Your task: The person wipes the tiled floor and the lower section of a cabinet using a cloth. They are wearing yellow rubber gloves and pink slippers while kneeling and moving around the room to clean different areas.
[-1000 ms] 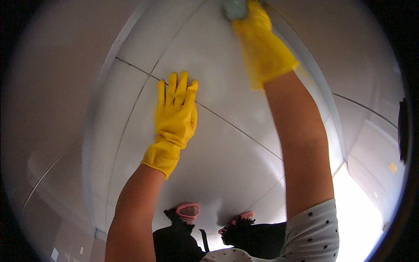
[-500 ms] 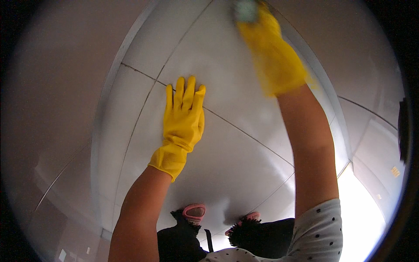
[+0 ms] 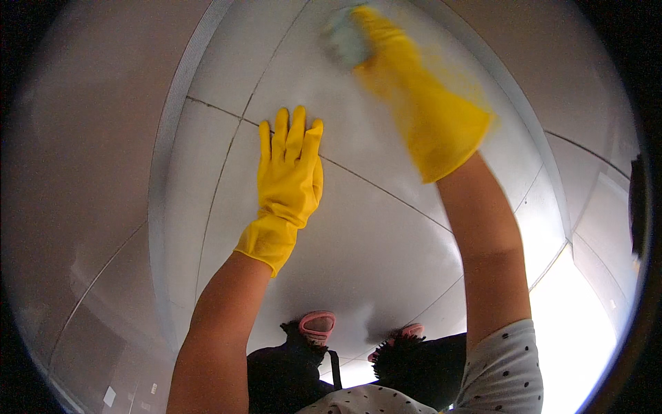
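Observation:
My left hand, in a yellow rubber glove, lies flat on the pale tiled floor with its fingers stretched across a dark grout line. Farther ahead and to the right is my right hand, gloved the same way and smeared by motion. It is closed on a pale blue-green scrub brush against the far part of the floor. Blur hides the brush's exact shape and how the fingers wrap it.
Brownish tiled walls rise on both sides, with a grey strip along the left floor edge. My feet in pink sandals stand at the near side. Bright light comes in at the lower right.
My right hand has swept leftward and slightly nearer with the scrub brush. My left hand stays flat at the same grout line, while the whole view has shifted a little.

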Demonstrator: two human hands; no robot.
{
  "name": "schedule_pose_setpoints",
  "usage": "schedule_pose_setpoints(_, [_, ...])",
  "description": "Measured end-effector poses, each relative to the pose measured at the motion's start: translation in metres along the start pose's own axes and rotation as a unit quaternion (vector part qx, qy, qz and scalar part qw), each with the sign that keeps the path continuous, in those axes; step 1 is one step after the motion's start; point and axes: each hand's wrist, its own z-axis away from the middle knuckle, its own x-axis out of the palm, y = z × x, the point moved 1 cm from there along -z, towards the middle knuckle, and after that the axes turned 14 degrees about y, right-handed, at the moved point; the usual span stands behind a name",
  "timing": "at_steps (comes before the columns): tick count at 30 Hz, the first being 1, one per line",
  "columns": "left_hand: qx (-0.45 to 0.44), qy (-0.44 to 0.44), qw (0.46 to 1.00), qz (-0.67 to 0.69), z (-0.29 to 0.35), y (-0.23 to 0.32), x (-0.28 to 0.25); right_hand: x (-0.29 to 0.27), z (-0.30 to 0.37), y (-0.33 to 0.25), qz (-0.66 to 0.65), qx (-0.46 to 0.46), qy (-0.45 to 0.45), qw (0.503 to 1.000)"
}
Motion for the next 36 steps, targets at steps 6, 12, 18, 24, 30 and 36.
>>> schedule_pose_setpoints(6, [-0.15,-0.022,0.983,0.107,0.054,-0.025,0.032,0.169,0.114,-0.014,0.023,0.005,-0.15,0.988])
schedule_pose_setpoints(12, [-0.112,-0.04,0.986,0.118,0.031,-0.012,0.029,0.194,0.067,-0.033,0.077,0.037,-0.066,0.994])
schedule_pose_setpoints(18, [0.006,0.006,0.999,0.033,0.002,-0.014,-0.003,0.181,0.072,-0.086,-0.095,0.185,-0.063,0.976])
schedule_pose_setpoints(24, [0.025,-0.144,0.988,-0.06,-0.017,0.0,0.005,0.219,0.189,-0.023,0.064,0.04,-0.089,0.993])
schedule_pose_setpoints(30, [0.149,-0.391,0.895,-0.156,-0.036,-0.018,-0.004,0.193,0.116,-0.077,-0.064,0.165,-0.003,0.984])
schedule_pose_setpoints(36, [0.028,-0.029,0.999,-0.021,-0.014,-0.001,-0.005,0.187,0.203,-0.031,0.007,0.223,-0.225,0.949])
